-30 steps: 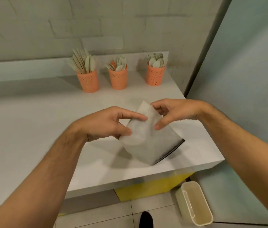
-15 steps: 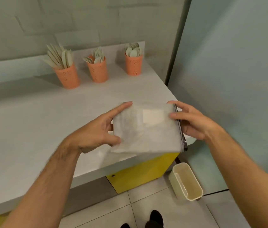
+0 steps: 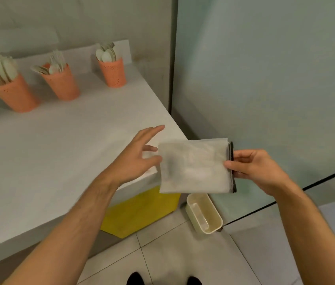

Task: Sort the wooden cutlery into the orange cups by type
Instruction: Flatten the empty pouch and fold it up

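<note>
Three orange cups stand along the back of the white counter [image 3: 59,153]. The left cup [image 3: 14,93] holds long flat wooden pieces, the middle cup [image 3: 63,83] holds forks and a few spoons, and the right cup [image 3: 113,73] holds spoons. My right hand [image 3: 253,167] pinches the dark zip edge of a flat grey pouch [image 3: 195,165], held in the air past the counter's right corner. My left hand [image 3: 135,155] is at the pouch's left edge with its fingers spread, thumb against the pouch.
A cream bin [image 3: 203,214] stands on the tiled floor below the pouch, next to the yellow cabinet front [image 3: 142,210]. A pale green wall panel [image 3: 265,79] rises just right of the counter. My shoes show at the bottom edge.
The pouch has moved right, off the counter and over the floor. My left hand has opened and loosened its hold; my right hand now pinches the zip edge. The view has swung right.
</note>
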### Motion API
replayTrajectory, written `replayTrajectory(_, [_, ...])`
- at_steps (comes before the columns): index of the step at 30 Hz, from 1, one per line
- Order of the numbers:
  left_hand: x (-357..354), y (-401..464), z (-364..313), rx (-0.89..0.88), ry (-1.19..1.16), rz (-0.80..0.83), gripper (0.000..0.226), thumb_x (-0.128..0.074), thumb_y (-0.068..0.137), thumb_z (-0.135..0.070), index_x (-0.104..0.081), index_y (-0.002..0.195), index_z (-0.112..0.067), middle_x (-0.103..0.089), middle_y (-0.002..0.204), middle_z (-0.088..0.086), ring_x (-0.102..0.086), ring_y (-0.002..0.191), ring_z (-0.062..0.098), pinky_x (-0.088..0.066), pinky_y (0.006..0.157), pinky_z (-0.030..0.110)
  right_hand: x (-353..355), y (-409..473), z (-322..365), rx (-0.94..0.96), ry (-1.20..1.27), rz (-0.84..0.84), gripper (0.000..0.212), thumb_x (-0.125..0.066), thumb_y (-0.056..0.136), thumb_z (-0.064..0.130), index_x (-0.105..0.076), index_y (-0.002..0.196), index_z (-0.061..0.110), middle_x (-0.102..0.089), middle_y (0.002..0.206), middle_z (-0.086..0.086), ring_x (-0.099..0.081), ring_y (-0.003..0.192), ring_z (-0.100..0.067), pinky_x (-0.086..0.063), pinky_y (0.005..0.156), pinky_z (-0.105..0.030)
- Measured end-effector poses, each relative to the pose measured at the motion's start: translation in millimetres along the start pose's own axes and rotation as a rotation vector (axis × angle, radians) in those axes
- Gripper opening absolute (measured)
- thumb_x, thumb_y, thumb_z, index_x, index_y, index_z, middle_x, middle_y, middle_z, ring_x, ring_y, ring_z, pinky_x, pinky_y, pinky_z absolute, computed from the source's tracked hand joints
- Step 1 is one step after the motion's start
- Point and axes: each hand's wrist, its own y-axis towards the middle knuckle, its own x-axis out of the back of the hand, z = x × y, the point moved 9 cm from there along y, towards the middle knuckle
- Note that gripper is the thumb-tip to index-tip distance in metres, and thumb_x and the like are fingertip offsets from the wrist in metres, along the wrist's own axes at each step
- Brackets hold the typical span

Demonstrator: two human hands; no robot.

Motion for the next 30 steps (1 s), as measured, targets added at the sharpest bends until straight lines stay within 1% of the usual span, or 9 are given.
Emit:
replayTrajectory(3, [-26.8,38.3,-8.3,-0.115,0.307,-0.145,0.046,-0.06,0.095,-0.016,-0.052,0.138,-0.03,-0.04,0.147,-0.008,-0.044,0.13,0.011,-0.04,0.108,0.028,57.0,-5.0,-19.5,-0.022,-0.301,-0.09,0.017,-0.075,0.085,0.004,-0.078,0.093,0.018,-0.078,0.08,0.005,-0.073,0.078,-0.013,-0.059,0.072,-0.027])
replayTrajectory(8, [-117.0,98.4,13.0,-0.18,0.923,0.141,0.057,-0.051,0.092,-0.054,-0.043,0.145,-0.035,-0.027,0.16,-0.006,-0.009,0.151,0.022,-0.006,0.122,0.049,89.6,7.7,-75.9,-0.051,-0.741,-0.183,0.01,-0.075,0.088,0.014,-0.079,0.094,0.021,-0.075,0.081,0.005,-0.067,0.075,-0.007,-0.05,0.069,-0.02])
replayTrajectory(11, [-134.4,109.2,27.7,-0.205,1.108,0.108,0.035,-0.044,0.096,-0.051,-0.058,0.121,-0.032,-0.049,0.144,-0.003,-0.023,0.145,0.021,-0.011,0.12,0.049,90.4,35.0,-142.1,-0.115,-0.88,-0.165,0.007,-0.072,0.088,0.013,-0.077,0.092,0.013,-0.074,0.083,-0.008,-0.069,0.08,-0.025,-0.052,0.073,-0.029])
replayTrajectory(13, [-134.6,108.9,26.7,-0.283,1.15,0.008,0.028,-0.044,0.096,-0.048,-0.062,0.101,-0.027,-0.059,0.116,-0.003,-0.041,0.13,0.021,-0.021,0.116,0.047,88.2,54.3,-188.0,-0.173,-0.945,-0.153,0.007,-0.069,0.089,0.014,-0.075,0.092,0.014,-0.071,0.081,-0.008,-0.067,0.082,-0.028,-0.048,0.071,-0.026])
replayTrajectory(16, [-133.8,110.3,26.7,-0.363,1.133,-0.058,0.026,-0.048,0.095,-0.047,-0.06,0.09,-0.025,-0.049,0.091,-0.007,-0.049,0.114,0.021,-0.028,0.11,0.045,76.6,81.8,-248.3,-0.207,-1.028,-0.132,0.011,-0.064,0.089,0.014,-0.074,0.094,0.015,-0.066,0.084,-0.008,-0.067,0.091,-0.03,-0.046,0.075,-0.026])
replayTrajectory(22, [-133.0,114.3,27.5,-0.419,1.115,-0.109,0.022,-0.051,0.093,-0.046,-0.053,0.081,-0.028,-0.047,0.083,-0.007,-0.043,0.091,0.013,-0.036,0.101,0.043,52.6,134.3,-361.0,-0.265,-1.061,-0.142,0.02,-0.056,0.092,0.007,-0.073,0.101,0.012,-0.071,0.102,-0.012,-0.069,0.097,-0.031,-0.054,0.085,-0.034])
replayTrajectory(25, [-132.5,118.1,29.0,-0.462,1.109,-0.116,0.021,-0.053,0.092,-0.046,-0.051,0.08,-0.029,-0.046,0.08,-0.007,-0.039,0.086,0.012,-0.035,0.091,0.038,39.6,159.6,-410.4,-0.305,-1.025,-0.123,0.023,-0.067,0.09,0.015,-0.071,0.113,0.01,-0.069,0.111,-0.012,-0.068,0.103,-0.03,-0.054,0.09,-0.035])
replayTrajectory(28, [-131.8,119.7,28.7,-0.501,1.105,-0.126,0.024,-0.051,0.089,-0.05,-0.053,0.079,-0.029,-0.046,0.077,-0.006,-0.041,0.083,0.015,-0.031,0.082,0.033,26.0,175.2,-450.3,-0.336,-0.992,-0.073,0.05,-0.08,0.082,0.022,-0.061,0.125,0.007,-0.059,0.126,-0.012,-0.062,0.114,-0.029,-0.048,0.098,-0.034])
replayTrajectory(30, [-131.4,120.4,29.3,-0.5,1.108,-0.124,0.027,-0.047,0.086,-0.052,-0.056,0.079,-0.028,-0.051,0.078,-0.006,-0.045,0.083,0.015,-0.033,0.081,0.033,24.2,177.3,-462.6,-0.339,-0.942,-0.094,0.048,-0.076,0.083,0.019,-0.059,0.127,0.009,-0.057,0.128,-0.013,-0.06,0.113,-0.031,-0.049,0.1,-0.035])
